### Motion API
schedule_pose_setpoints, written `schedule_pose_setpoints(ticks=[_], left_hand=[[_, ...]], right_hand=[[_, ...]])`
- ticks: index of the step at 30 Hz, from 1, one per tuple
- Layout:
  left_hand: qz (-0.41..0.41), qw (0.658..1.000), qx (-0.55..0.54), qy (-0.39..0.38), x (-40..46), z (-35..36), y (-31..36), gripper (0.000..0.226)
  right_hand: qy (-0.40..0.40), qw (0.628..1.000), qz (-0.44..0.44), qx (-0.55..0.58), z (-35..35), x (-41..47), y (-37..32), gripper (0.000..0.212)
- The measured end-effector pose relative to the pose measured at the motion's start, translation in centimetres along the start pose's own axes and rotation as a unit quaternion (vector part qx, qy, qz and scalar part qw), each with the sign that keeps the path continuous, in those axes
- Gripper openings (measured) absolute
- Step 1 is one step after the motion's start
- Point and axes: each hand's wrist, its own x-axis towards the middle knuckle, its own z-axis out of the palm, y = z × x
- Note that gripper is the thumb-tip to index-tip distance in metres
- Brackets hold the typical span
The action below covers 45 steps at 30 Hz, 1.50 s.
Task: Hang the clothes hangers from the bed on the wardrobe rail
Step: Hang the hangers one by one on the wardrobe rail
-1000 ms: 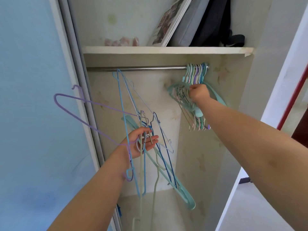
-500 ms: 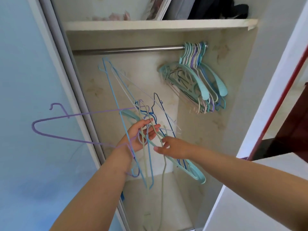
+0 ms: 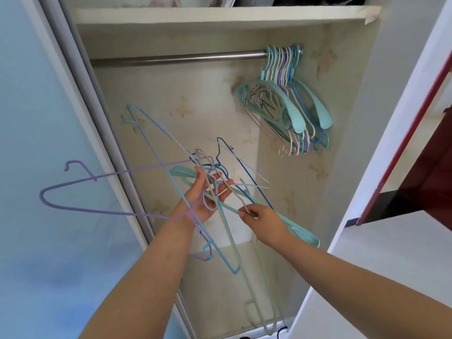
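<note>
Head view: a person's left hand (image 3: 204,195), palm up with fingers spread, carries a tangled bundle (image 3: 210,182) of thin hangers whose hooks and necks cross over the palm, while the right hand (image 3: 263,220) pinches the pale wire of one hanger (image 3: 254,265) between thumb and fingertips, just below the left. A purple hanger (image 3: 93,192) juts far out to the left of the bundle, a light-blue one (image 3: 156,155) angles up toward the back wall, and a broad teal plastic hanger (image 3: 300,234) runs under the right wrist. Above and well apart, the rail (image 3: 176,59) spans the wardrobe, its left and middle stretch bare; a tight cluster of hung hangers (image 3: 283,94) sits at its right end, beneath a shelf (image 3: 220,14).

The wire hangers look light, springy and thinly coated, likely to snag hook-in-triangle and drag neighbours along when one is pulled. The surest hold is probably at the neck just under the hook, drawing one free along its own plane. The teal plastic piece appears stiffer and bulkier, and should lift cleanly by its hook. The bed is not in view.
</note>
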Motion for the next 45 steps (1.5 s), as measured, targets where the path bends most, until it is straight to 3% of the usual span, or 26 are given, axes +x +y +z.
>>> schedule_pose_setpoints(ticks=[3,7,12,15,18,23,27,31,34,35,37,39,41,45], left_hand=[[-0.010,1.000,0.007,0.013,0.2,-0.5,0.0,0.045],[-0.045,0.998,0.031,0.039,0.3,-0.9,-0.2,0.023],[-0.045,0.998,-0.032,0.014,0.6,-1.0,-1.1,0.037],[-0.047,0.998,-0.025,-0.032,0.8,-1.2,-1.5,0.027],[-0.051,0.997,-0.009,-0.057,0.6,-1.1,-1.5,0.031],[-0.082,0.994,-0.025,-0.068,0.3,-0.5,-1.6,0.066],[-0.089,0.992,-0.007,-0.090,0.3,-0.6,-1.7,0.052],[-0.078,0.996,0.014,-0.040,-0.2,-1.1,-1.4,0.031],[-0.063,0.997,0.025,-0.023,-0.6,-1.5,-1.3,0.031],[-0.055,0.998,0.032,-0.019,-0.7,-1.5,-1.2,0.031],[-0.038,0.998,0.047,-0.013,-1.0,-1.7,-1.0,0.031],[-0.022,0.998,0.056,-0.013,-1.3,-1.9,-0.9,0.031],[-0.021,0.998,0.060,-0.019,-1.6,-2.0,-1.0,0.031],[-0.044,0.997,0.060,-0.035,-1.9,-2.1,-1.2,0.035]], right_hand=[[-0.015,0.998,0.014,0.056,-0.3,-0.1,0.2,0.013],[-0.037,0.999,-0.001,0.008,-0.9,-0.1,0.5,0.010],[-0.043,0.999,0.015,-0.022,-1.4,-0.2,0.4,0.022],[-0.047,0.996,0.012,-0.074,-1.7,-0.4,0.4,0.025],[-0.055,0.991,-0.004,-0.125,-1.8,-0.8,0.5,0.027],[-0.086,0.948,-0.016,-0.306,-0.5,-1.5,-0.4,0.040],[-0.089,0.925,-0.014,-0.369,0.4,-1.7,-0.7,0.051],[-0.089,0.963,-0.027,-0.254,-0.2,-1.5,0.1,0.043],[0.040,0.992,0.003,-0.116,-1.8,0.8,1.9,0.022],[0.045,0.992,0.048,-0.110,-2.3,1.6,2.6,0.028],[-0.058,0.975,0.168,-0.133,-2.6,2.5,4.0,0.083],[-0.157,0.957,0.225,-0.094,-1.8,2.3,4.7,0.111],[-0.163,0.963,0.216,-0.014,-0.3,1.9,5.3,0.122],[-0.055,0.978,0.197,0.047,2.3,2.5,6.5,0.122]])
